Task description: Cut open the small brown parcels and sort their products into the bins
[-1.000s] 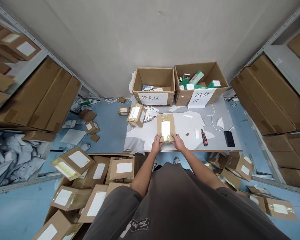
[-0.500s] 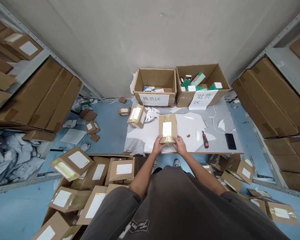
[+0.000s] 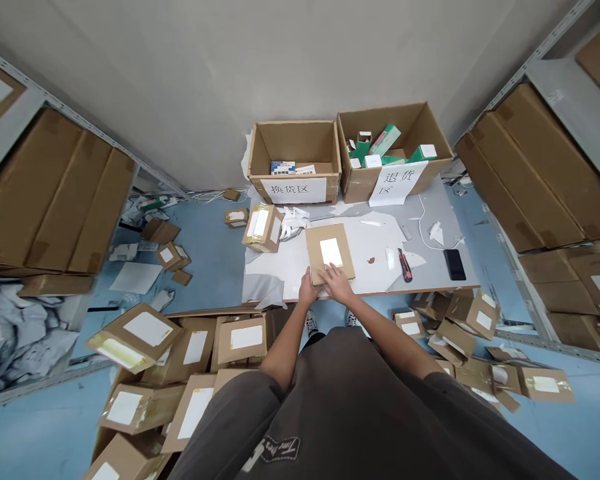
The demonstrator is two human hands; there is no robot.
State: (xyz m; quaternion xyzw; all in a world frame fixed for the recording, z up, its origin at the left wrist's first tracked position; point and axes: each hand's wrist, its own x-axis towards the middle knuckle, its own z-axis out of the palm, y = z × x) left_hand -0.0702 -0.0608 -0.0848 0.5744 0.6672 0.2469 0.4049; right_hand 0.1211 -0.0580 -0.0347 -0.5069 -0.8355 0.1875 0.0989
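Observation:
A small brown cardboard box (image 3: 316, 239) with a white label lies on the white-covered table in front of me, slightly turned. My left hand (image 3: 308, 289) grips its near left corner. Across the near edge of its top lies my right hand (image 3: 337, 283), fingers spread by the label's lower edge. To the right of the box is a red and black utility knife (image 3: 405, 265), apart from both hands. A taped cardboard box (image 3: 263, 229) sits to the left, beside crumpled white paper strips (image 3: 294, 220).
At the table's back stand two large open cartons with handwritten signs: the left carton (image 3: 294, 143) and the right carton (image 3: 420, 123), holding green-white packs. A phone (image 3: 455, 265) lies at right. Labelled parcels (image 3: 195, 347) fill a bin at left; more boxes (image 3: 473, 313) lie below right.
The box has turned, and the tape strips on its top no longer show. My right hand has moved from its right corner onto the top. The camera view has shifted slightly.

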